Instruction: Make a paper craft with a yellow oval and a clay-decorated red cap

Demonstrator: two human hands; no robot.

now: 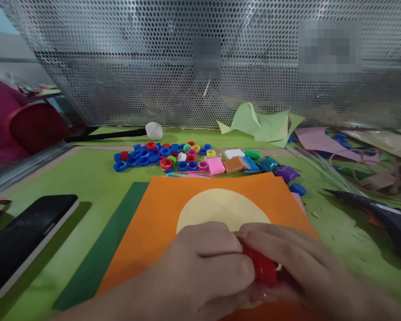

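My left hand (210,263) is closed, its fingers curled in above the orange sheet. Against it, my right hand (290,254) bends over a glossy red plastic piece (262,266). Both hands grip this piece between them; most of it is covered by fingers, so its kind cannot be made out. Under the hands lies the orange sheet (153,209) with a pale yellow paper circle (220,205) on it, partly hidden by my fingers. A dark green sheet (103,249) sticks out from beneath the orange one on the left.
Behind the sheets lie several coloured bottle caps (143,156) and small packets, one pink (215,166). A phone (30,240) is at left, a glue gun (374,214) at right. Crumpled green paper (260,125) rests before the perforated metal panel (147,58).
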